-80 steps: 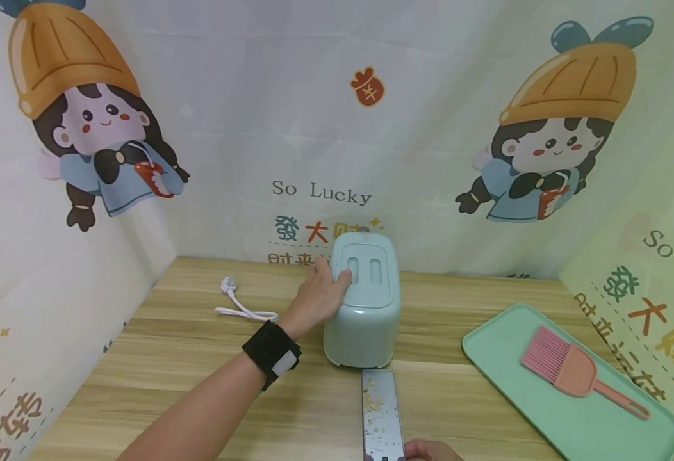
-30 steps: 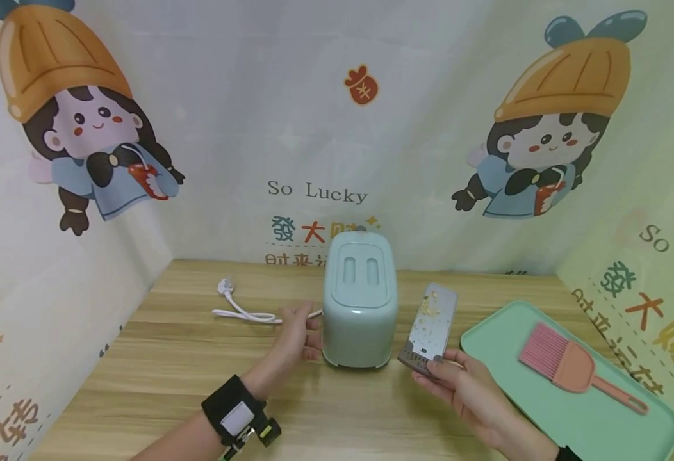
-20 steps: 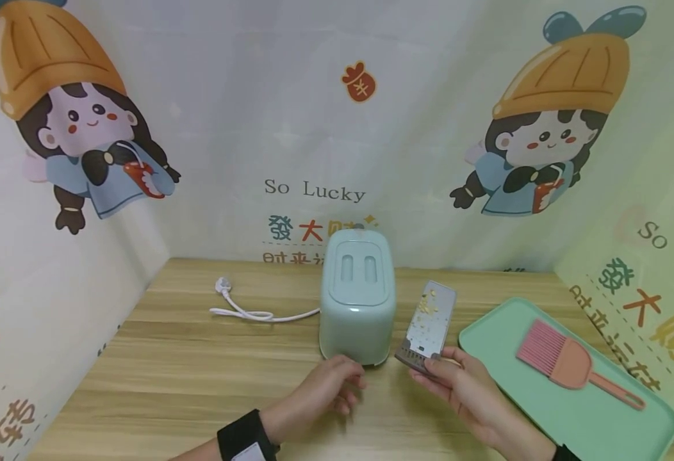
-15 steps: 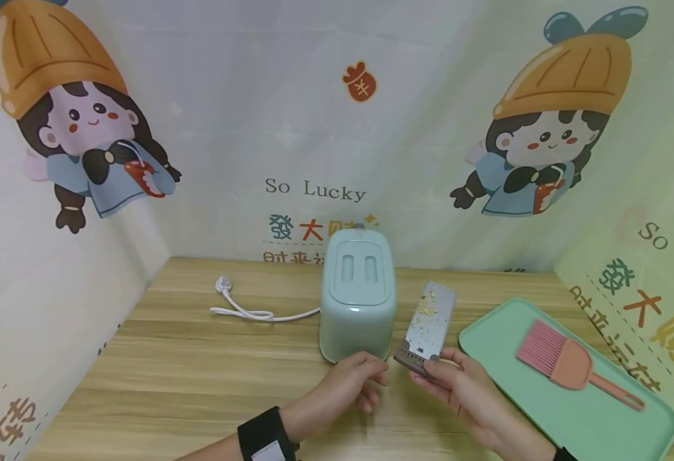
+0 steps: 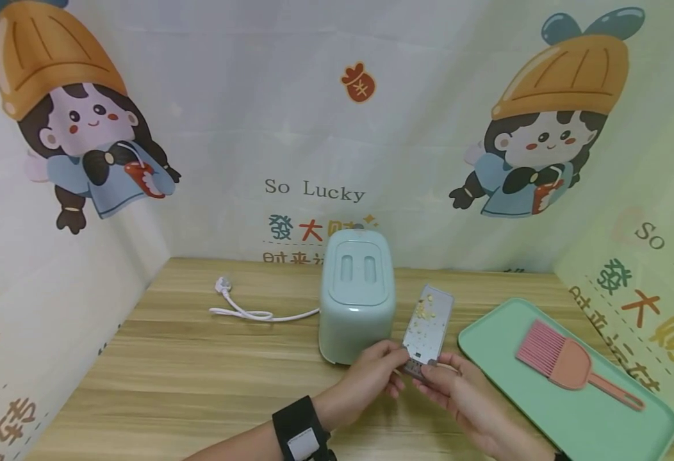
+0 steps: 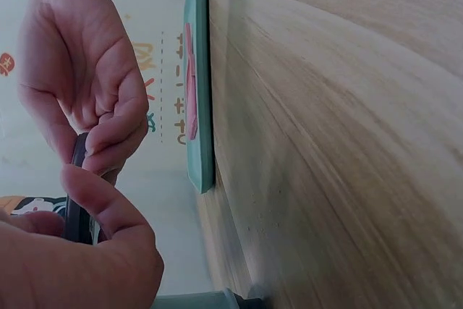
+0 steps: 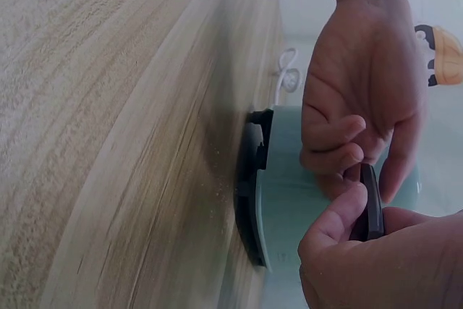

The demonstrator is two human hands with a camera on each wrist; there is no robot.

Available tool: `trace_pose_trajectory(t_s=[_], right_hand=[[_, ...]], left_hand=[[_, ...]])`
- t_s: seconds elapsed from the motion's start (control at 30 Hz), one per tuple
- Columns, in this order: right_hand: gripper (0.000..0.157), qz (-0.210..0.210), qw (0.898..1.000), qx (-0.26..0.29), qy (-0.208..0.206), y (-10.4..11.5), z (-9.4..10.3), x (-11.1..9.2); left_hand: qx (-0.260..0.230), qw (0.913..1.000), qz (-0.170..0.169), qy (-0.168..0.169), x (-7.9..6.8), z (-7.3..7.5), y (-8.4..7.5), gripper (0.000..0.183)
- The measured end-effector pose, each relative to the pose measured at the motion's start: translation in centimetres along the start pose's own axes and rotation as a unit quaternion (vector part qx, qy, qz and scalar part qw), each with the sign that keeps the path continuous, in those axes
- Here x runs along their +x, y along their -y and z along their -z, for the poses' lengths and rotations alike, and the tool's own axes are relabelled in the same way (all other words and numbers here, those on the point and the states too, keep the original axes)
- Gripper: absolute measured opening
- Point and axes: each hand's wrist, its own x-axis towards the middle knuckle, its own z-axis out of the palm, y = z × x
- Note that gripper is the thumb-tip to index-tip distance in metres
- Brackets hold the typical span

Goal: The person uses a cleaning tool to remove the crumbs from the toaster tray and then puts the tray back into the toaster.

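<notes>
A toaster crumb tray (image 5: 428,326), silver with yellow crumbs on its far half, is held up level with the toaster's right side. My right hand (image 5: 471,398) grips its dark handle end, thumb on top and fingers beneath. My left hand (image 5: 371,378) pinches the left corner of that same end. The left wrist view shows the tray's dark edge (image 6: 78,218) between thumb and fingers of both hands, above the tabletop. The pale green toaster (image 5: 354,320) stands upright just left of the tray, its lid with two slots on top.
A white power cord (image 5: 262,315) with its plug lies left of the toaster. At the right, a green tray (image 5: 596,419) bears a pink silicone brush (image 5: 570,365). Fine crumbs (image 7: 217,193) dot the wooden table (image 5: 198,384) near the toaster. A printed cloth (image 5: 227,128) hangs behind.
The right hand has lifted the crumb tray from the table's front to beside the toaster. The left hand has left the toaster, moved right, and now pinches the crumb tray too.
</notes>
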Motion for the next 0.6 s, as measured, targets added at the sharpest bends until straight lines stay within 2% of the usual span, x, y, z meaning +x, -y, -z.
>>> trace_pose_trajectory(t_s=[0.33, 0.47, 0.6], right_hand=[[0.043, 0.011, 1.000, 0.002, -0.028, -0.44, -0.54, 0.16], [0.042, 0.024, 0.999, -0.026, -0.033, -0.60, -0.57, 0.20], [0.043, 0.028, 0.998, -0.061, -0.016, -0.40, -0.26, -0.02]], left_hand=[[-0.007, 0.9999, -0.014, 0.006, 0.15, 0.05, 0.33, 0.021], [-0.019, 0.9997, -0.015, 0.008, 0.24, 0.10, 0.38, 0.020], [-0.033, 0.9993, -0.011, 0.012, 0.23, 0.15, 0.35, 0.020]])
